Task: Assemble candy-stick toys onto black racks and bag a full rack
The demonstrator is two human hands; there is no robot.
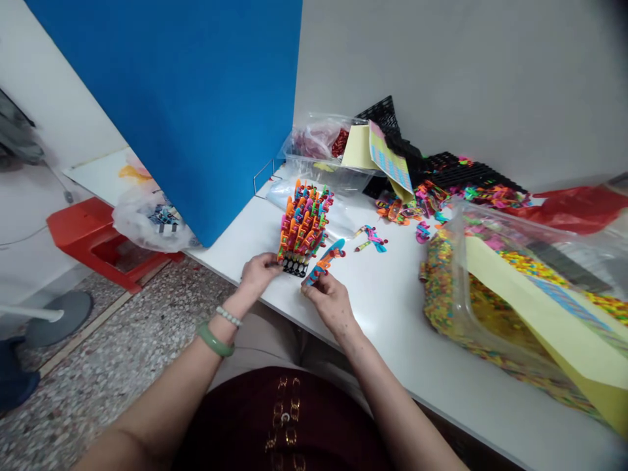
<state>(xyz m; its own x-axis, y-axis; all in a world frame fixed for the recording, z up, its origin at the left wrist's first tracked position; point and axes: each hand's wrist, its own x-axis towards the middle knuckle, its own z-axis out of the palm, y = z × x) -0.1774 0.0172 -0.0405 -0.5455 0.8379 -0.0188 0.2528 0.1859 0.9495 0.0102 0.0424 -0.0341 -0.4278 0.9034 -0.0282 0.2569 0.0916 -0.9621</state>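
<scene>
My left hand [259, 271] is closed on the near left edge of a small black rack [295, 267] with round holes. Rows of small bright plastic toys [305, 221], orange, pink, green and blue, stand upright in it, filling all but its near end. My right hand [330, 299] pinches one blue-and-orange plastic toy [326, 263] just right of the rack, tilted and apart from it. Its exact kind is too small to tell. Two or so similar loose toys [373, 241] lie on the white table beyond my right hand.
At right stands a clear tub [456, 261] full of small colourful pieces, with yellow card on top. Black racks [454, 171] and heaped toys [405, 209] lie along the wall. A clear box [318, 167] is behind. A blue panel [210, 111] rises at left, a red stool [93, 229] below.
</scene>
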